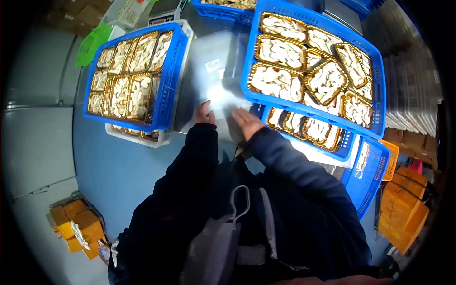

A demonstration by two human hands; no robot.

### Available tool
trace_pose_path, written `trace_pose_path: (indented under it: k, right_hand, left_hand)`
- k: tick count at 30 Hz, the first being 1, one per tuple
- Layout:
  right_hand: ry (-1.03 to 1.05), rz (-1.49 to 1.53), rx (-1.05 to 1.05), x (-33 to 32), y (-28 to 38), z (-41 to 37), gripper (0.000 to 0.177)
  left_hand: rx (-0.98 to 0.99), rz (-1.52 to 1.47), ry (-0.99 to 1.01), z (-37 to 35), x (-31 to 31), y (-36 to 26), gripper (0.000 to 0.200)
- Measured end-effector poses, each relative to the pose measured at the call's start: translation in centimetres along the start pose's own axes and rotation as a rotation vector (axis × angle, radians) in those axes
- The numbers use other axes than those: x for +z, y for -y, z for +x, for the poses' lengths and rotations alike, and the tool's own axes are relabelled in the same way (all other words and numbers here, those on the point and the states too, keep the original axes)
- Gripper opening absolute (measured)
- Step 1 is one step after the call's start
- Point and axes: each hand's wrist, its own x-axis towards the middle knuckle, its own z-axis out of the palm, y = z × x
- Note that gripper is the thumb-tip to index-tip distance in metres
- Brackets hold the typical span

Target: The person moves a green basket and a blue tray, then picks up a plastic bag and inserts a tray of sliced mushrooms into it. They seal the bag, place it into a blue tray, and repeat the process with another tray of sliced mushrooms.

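Note:
A clear, shiny plastic sheet or bag (228,71) with a small white printed label lies on the metal table in front of me. My left hand (204,114) is at its near left part, fingers pointing forward and apart. My right hand (247,123) rests at the near right part, fingers stretched out flat. Neither hand shows anything gripped. On the left, a blue crate (167,102) holds several gold-rimmed trays of sliced mushrooms (141,50). To the right, another blue crate (248,71) holds more such trays, some stacked at a tilt.
Under the left crate is a white crate (164,138); a lower blue crate (349,151) sits below the right one. Scales (164,12) stand at the back. Stacked clear trays (408,90) rise at the right. Cardboard boxes (83,221) lie on the floor at the left.

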Motion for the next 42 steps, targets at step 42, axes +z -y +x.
trace_pose_path:
  k: [42]
  right_hand:
    - [-0.089, -0.129, -0.062, 0.4, 2.8, 2.8, 0.011]
  left_hand:
    - [0.397, 0.616, 0.434, -2.3, -5.4, -4.4, 0.032]
